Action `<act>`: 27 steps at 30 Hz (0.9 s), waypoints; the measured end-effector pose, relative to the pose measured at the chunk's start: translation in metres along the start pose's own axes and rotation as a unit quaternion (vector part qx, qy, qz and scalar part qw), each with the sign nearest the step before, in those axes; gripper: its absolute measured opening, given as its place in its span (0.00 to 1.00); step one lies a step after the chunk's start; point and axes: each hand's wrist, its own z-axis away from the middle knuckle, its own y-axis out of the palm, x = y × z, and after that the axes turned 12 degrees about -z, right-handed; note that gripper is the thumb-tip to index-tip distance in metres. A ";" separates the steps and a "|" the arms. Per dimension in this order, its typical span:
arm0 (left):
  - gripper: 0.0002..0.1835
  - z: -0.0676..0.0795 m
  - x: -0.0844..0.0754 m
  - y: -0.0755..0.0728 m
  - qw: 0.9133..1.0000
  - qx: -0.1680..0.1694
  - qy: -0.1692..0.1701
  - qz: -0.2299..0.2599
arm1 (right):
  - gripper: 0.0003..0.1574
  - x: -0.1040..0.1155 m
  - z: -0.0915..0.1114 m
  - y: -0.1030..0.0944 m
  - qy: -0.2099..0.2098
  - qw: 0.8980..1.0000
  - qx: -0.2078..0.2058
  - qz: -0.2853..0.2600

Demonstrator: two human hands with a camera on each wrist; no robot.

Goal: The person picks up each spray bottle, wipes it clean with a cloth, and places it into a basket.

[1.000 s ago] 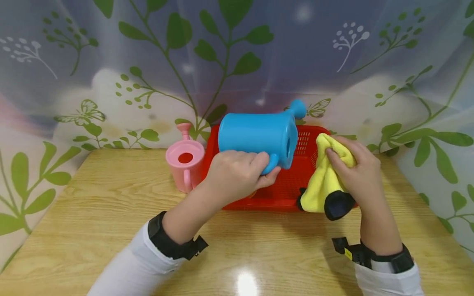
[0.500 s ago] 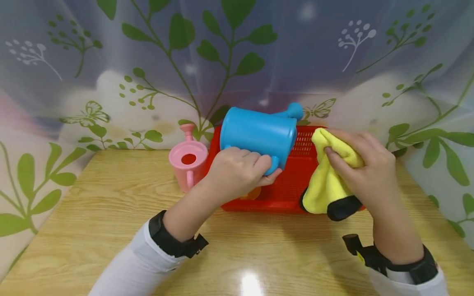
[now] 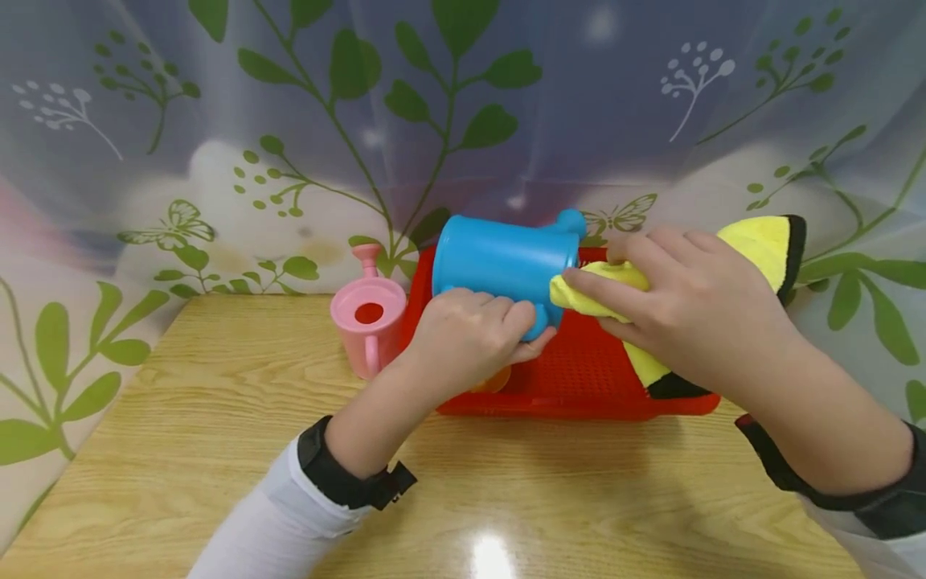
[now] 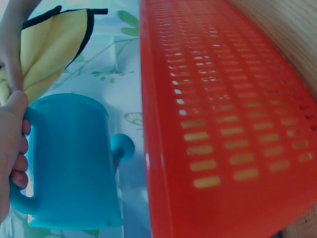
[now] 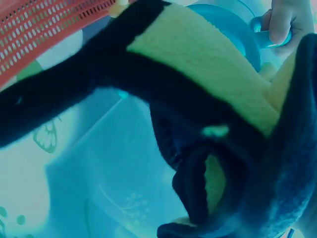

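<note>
My left hand [image 3: 463, 346] grips the handle of a blue watering can [image 3: 499, 257], held tilted on its side above a red basket [image 3: 546, 406]. Its sprinkler head points toward the back. In my right hand [image 3: 702, 310] is a yellow cleaning cloth [image 3: 755, 245] with black edging, bunched between thumb and fingers. The cloth's front tip is right at the can's top end, and its loose part spreads behind the hand. From the left wrist, the can [image 4: 72, 163] shows its curved side and the cloth [image 4: 54, 49] beyond its end. Black-edged cloth [image 5: 203, 54] fills most of the right wrist view.
A small pink watering can [image 3: 369, 322] stands upright on the wooden table [image 3: 239, 386], left of the basket. Something orange [image 3: 495, 379] lies inside the basket, partly hidden by my left hand. A leaf-patterned curtain [image 3: 463, 104] hangs behind the table.
My right hand has turned over and moved left with the cloth, bringing its tip to the can's end. The can's end has swung slightly away from me; my left hand keeps its grip.
</note>
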 end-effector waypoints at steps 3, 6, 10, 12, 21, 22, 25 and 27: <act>0.19 0.000 -0.005 -0.002 1.000 0.004 -0.017 0.006 | 0.39 0.003 -0.001 -0.002 0.000 1.000 0.012 0.024; 0.20 0.000 -0.010 -0.004 1.000 -0.005 -0.029 0.008 | 0.36 0.008 -0.003 -0.003 0.002 0.999 0.017 0.036; 0.20 -0.003 -0.017 -0.001 0.999 -0.026 -0.025 -0.002 | 0.31 0.010 -0.008 -0.001 0.005 0.999 0.019 0.044; 0.20 -0.006 -0.020 0.001 0.999 -0.035 -0.016 -0.011 | 0.26 0.010 -0.013 0.000 0.008 0.999 0.024 0.044; 0.16 -0.012 -0.021 0.003 0.999 -0.037 0.002 -0.024 | 0.10 0.006 -0.041 0.011 0.011 0.998 0.065 0.024; 0.15 -0.013 -0.021 0.003 0.999 -0.032 0.005 -0.021 | 0.09 0.005 -0.044 0.012 0.010 0.997 0.070 0.022; 0.15 -0.015 -0.023 0.001 1.000 -0.016 0.016 -0.006 | 0.08 0.003 -0.053 0.016 0.011 0.996 0.083 0.023; 0.17 -0.016 -0.025 0.001 1.000 -0.010 0.022 -0.004 | 0.07 0.002 -0.058 0.019 0.010 0.996 0.085 0.026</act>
